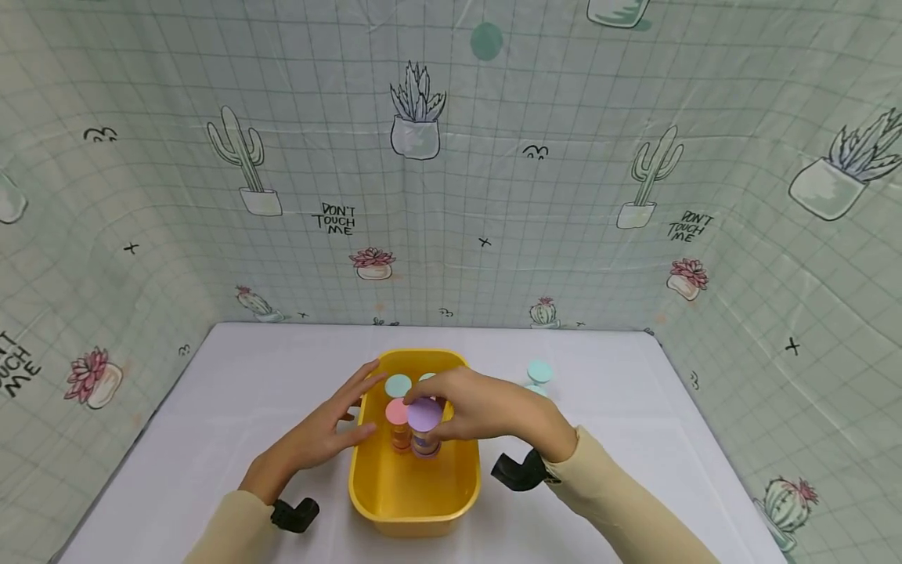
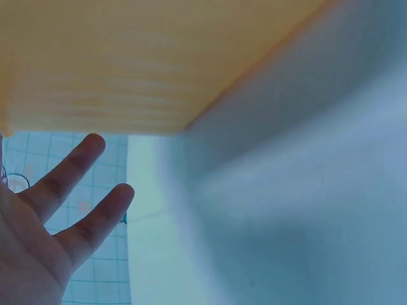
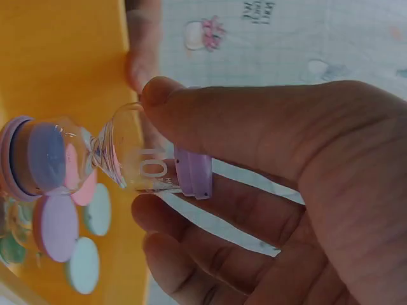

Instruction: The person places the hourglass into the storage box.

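My right hand pinches a purple-capped sand timer between thumb and fingers, gripping near one end cap. The timer has clear glass marked "10" and blue-purple sand gathered in the bulb away from the hand. In the head view it is upright over the yellow bin. Beside it in the bin stands a pink-capped sand timer. Mint-capped timers are behind, and another purple-capped timer shows in the right wrist view. My left hand has spread fingers at the bin's left rim.
A mint-capped timer is on the white table to the right of the bin, partly hidden behind the right hand. Patterned cloth with cactus drawings hangs around the table's back and sides.
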